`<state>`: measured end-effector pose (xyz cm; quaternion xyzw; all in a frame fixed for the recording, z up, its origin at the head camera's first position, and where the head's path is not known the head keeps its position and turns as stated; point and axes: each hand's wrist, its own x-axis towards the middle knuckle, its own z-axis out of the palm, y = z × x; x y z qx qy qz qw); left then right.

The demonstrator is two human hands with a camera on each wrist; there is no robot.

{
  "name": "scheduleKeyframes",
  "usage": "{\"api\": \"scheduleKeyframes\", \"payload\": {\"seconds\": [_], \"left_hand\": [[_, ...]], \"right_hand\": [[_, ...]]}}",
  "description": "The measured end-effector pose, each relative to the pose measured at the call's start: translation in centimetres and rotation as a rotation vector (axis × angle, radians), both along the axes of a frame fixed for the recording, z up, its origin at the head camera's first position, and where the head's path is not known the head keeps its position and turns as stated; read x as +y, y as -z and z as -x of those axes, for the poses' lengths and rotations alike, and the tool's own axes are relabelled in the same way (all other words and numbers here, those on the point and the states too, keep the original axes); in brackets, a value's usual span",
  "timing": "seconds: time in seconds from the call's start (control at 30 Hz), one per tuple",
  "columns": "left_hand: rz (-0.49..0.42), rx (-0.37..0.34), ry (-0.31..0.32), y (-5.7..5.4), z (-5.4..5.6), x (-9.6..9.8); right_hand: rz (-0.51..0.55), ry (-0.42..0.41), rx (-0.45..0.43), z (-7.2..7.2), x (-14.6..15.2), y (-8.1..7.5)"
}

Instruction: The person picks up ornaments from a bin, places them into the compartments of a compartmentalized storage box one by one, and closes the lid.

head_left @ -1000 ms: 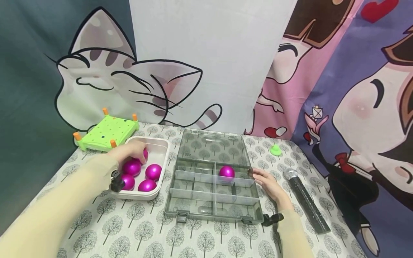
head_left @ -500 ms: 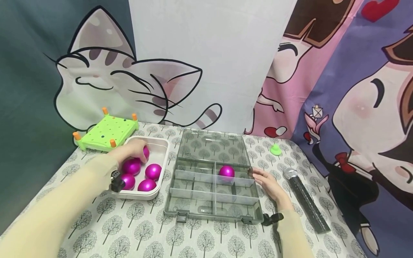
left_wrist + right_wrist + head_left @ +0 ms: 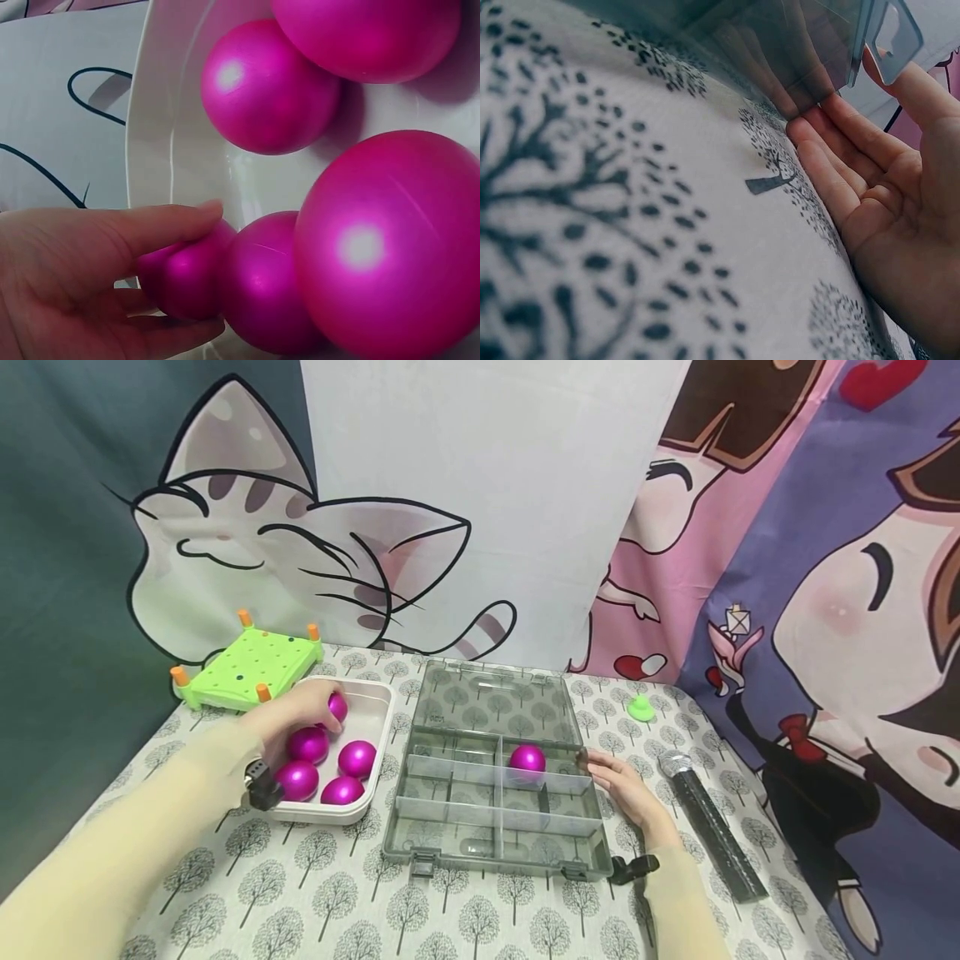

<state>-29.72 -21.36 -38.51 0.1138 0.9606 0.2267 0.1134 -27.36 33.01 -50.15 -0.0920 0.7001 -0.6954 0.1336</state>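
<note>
My left hand [image 3: 300,703] reaches into the far part of a white plastic tray [image 3: 386,727] and pinches a shiny magenta ball [image 3: 187,281] between thumb and fingers. Several more magenta balls [image 3: 357,760] lie in the tray nearer to me. To the right, a clear grey divided storage box [image 3: 498,862] has its lid [image 3: 495,697] laid back. One magenta ball [image 3: 528,762] sits in its far right compartment. My right hand [image 3: 626,789] touches that box's right side with fairly straight fingers. Its thumb is up by a tab at the box edge in the right wrist view.
Left of the tray stands a lime-green pegged platform [image 3: 251,668] with orange legs. At the right lie a black tube with a silvery end [image 3: 716,835] and a small green cone-shaped piece [image 3: 641,708]. A tree-print cloth [image 3: 480,918] covers the table; printed curtains hang behind.
The pinched ball has moved slightly away from me within the tray, and my left wrist has shifted a little left, uncovering more of the nearer balls. The right hand has stayed put.
</note>
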Motion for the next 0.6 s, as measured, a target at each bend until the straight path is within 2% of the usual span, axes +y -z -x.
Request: {"api": "scheduleKeyframes", "payload": {"seconds": [0.2,0.4,0.6], "left_hand": [[0.013,0.07,0.01,-0.5,-0.2,0.0],[0.03,0.196,0.035,-1.8,-0.3,0.7],[0.009,0.274,0.051,-3.2,-0.7,1.8]], "right_hand": [[-0.016,0.008,-0.006,0.0,0.0,-0.1],[-0.002,-0.011,0.004,0.0,0.0,0.0],[0.004,-0.017,0.003,0.0,0.0,0.0]]}}
